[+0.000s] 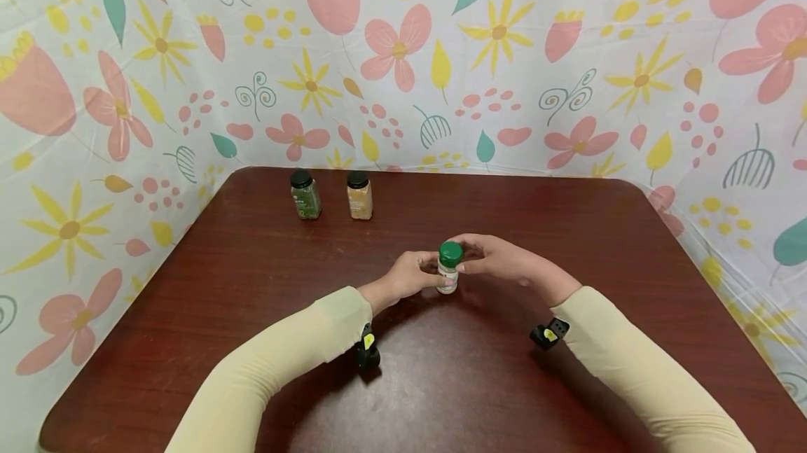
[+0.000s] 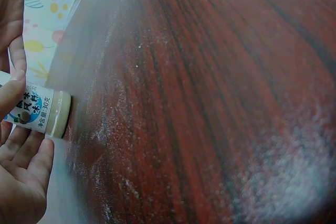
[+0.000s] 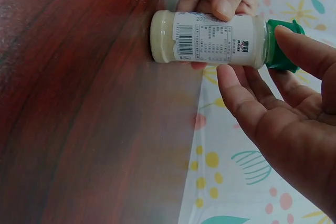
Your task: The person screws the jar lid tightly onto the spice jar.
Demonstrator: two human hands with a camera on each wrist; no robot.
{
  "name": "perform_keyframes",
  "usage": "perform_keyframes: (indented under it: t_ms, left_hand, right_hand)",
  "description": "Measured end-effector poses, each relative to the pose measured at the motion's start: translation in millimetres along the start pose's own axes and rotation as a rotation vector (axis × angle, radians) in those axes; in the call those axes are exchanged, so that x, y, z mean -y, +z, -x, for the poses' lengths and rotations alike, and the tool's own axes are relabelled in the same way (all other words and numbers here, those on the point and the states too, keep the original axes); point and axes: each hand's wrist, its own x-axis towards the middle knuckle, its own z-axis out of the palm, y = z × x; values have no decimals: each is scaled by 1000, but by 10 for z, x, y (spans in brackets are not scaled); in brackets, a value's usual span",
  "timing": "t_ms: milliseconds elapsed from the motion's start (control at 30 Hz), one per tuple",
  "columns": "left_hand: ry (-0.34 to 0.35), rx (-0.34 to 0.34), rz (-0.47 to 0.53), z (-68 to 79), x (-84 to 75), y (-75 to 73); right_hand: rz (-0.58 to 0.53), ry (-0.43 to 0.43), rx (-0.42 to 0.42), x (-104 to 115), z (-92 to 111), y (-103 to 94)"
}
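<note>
A small clear seasoning bottle [image 1: 447, 278] with pale powder, a white printed label and a green cap [image 3: 282, 45] stands upright between my hands, its base close to the tabletop. My left hand [image 1: 411, 275] grips the bottle's body from the left, thumb across the label. From the right, my right hand [image 1: 498, 257] pinches the green cap between thumb and fingers. The cap sits on the bottle's neck. In the left wrist view the bottle [image 2: 37, 106] shows its label front, partly covered by the left thumb.
Two black-capped spice jars stand at the back left of the dark red wooden table [image 1: 252, 271]: one with green contents [image 1: 306, 199], one with tan contents [image 1: 360, 199]. A flower-printed cloth [image 1: 403, 110] hangs behind and beside the table.
</note>
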Motion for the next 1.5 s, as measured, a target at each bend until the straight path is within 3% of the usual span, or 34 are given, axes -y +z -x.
perform_keyframes:
  t_ms: [733,1500]
  left_hand:
    - [4,16,-25,10,-36,-23]
    - [3,13,-27,1,-16,-24]
  right_hand:
    - [71,-17,-182,-47,21,171]
    - [77,-13,-242,-87,28,238]
